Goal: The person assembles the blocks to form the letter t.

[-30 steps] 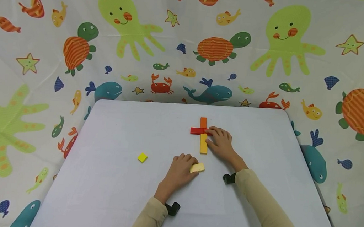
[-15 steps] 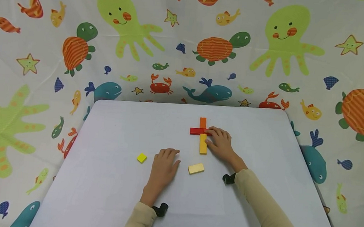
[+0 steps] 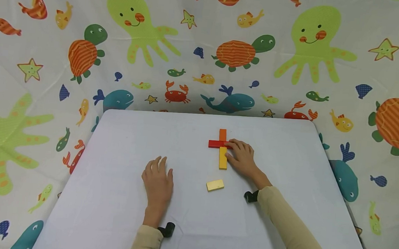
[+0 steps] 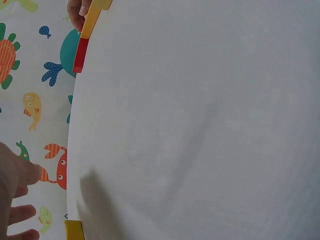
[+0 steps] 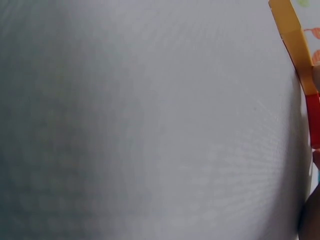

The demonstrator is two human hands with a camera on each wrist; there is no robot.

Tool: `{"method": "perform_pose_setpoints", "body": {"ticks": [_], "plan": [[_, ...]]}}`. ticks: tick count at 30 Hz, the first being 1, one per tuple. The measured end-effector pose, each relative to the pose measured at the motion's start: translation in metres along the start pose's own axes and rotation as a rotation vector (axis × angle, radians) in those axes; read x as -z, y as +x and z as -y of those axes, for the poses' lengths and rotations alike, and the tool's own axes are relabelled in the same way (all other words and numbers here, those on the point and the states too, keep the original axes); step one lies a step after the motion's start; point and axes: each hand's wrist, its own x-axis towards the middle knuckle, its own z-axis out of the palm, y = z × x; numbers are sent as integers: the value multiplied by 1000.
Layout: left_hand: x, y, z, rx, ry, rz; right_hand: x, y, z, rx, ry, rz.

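Observation:
My left hand [image 3: 159,184] reaches over the left part of the table, fingers spread and holding nothing. A small yellow block [image 4: 74,230] lies near its fingers in the left wrist view; in the head view the hand hides it. My right hand [image 3: 242,157] rests at a cross of flat-lying blocks, fingertips on the right end of the red crosspiece [image 3: 214,144] and thumb beside the yellow-orange block [image 3: 223,159]. An orange block [image 3: 222,134] forms the top of the cross. Below it, slightly tilted, lies a pale yellow block [image 3: 215,185], touched by neither hand.
A white-covered table [image 3: 113,141] holds the blocks, its far edge just beyond the cross. Behind and beside it hangs a cloth [image 3: 207,19] printed with sea animals. Dark wrist cameras stick out at both sleeves.
My left hand has let go of the pale yellow block and moved left, over the small yellow block. The right hand has stayed in place at the cross.

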Motion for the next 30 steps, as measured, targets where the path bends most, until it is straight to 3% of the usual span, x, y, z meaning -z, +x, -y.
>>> {"method": "perform_pose_setpoints", "body": {"ticks": [6, 11, 16, 24, 30], "plan": [[3, 0, 7, 108, 42, -18, 1, -1, 1, 9, 11, -8], [5, -2, 12, 186, 26, 30, 2, -1, 2, 6, 8, -6], [7, -4, 17, 229, -24, 83, 2, -1, 2, 3, 7, -6], [13, -4, 16, 301, -121, 118, 1, -1, 1, 7, 5, -9], [14, -5, 16, 326, -181, 194, 1, -1, 2, 7, 3, -8]]}}
